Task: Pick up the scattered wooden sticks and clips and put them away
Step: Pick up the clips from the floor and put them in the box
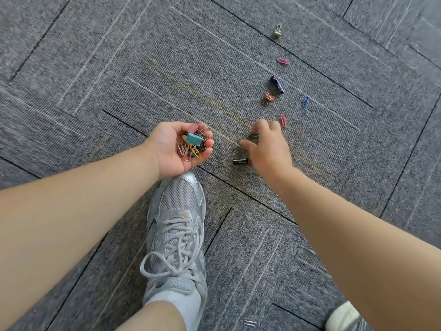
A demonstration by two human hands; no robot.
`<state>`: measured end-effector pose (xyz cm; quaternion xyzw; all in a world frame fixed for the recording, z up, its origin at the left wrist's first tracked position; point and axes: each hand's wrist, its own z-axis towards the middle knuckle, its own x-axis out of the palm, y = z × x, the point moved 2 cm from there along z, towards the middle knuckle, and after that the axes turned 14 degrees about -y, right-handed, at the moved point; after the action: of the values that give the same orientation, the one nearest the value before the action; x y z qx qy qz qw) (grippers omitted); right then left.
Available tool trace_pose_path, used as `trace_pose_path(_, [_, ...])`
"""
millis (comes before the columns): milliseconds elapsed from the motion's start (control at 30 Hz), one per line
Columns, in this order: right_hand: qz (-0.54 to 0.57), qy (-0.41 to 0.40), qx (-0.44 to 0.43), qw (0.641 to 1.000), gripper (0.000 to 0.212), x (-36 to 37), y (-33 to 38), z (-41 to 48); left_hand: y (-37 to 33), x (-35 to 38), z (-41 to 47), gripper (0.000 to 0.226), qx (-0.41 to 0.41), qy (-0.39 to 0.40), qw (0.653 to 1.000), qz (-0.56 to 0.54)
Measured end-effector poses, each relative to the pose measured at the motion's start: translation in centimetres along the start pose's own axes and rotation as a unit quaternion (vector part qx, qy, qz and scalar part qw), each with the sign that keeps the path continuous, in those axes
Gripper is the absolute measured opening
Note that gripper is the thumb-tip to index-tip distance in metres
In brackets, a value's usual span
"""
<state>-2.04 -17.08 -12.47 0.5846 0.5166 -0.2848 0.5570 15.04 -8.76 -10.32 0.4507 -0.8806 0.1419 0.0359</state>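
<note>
Grey carpet (100,68) held loose coloured paper and binder clips (276,84) toward one o'clock, while the left hand (167,149) cupped a heaped pile of coloured clips (192,144) and the right hand (267,146) pinched a small green clip (254,136), so tilting that full palm could have spilled them.

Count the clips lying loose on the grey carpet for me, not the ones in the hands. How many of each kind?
Binder clips: 4 - gold metal binder clip, dark purple binder clip, orange binder clip, black binder clip
Paper clips: 4 - pink wire paper clip, blue paper clip, red paper clip, pale paper clip (blurry)
Total: 8
</note>
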Motion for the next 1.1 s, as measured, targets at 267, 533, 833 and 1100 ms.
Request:
trace_pose_path(267, [0.050, -0.028, 0.033, 0.998, 0.017, -0.4, -0.4, 0.0, 0.1, 0.1, 0.0, 0.027, -0.008, 0.008, 1.000, 0.007])
trace_pose_path(533, [0.251, 0.016, 0.165, 0.954, 0.006, -1.8, -1.0, -1.6, 0.2, 0.4, 0.0, 0.026, 0.002, 0.001, 1.000, 0.023])
trace_pose_path(833, [-0.023, 0.118, -0.090, 0.989, 0.030, 0.1, 0.1, -3.5, 0.3, 0.4, 0.2, 0.026, 0.001, 0.007, 1.000, 0.020])
trace_pose_path(1100, [0.241, 0.045, 0.175, 0.954, 0.018, -2.1, -2.3, -0.6, 0.5, 1.6, 0.4, 0.025, 0.006, 0.002, 0.999, 0.033])
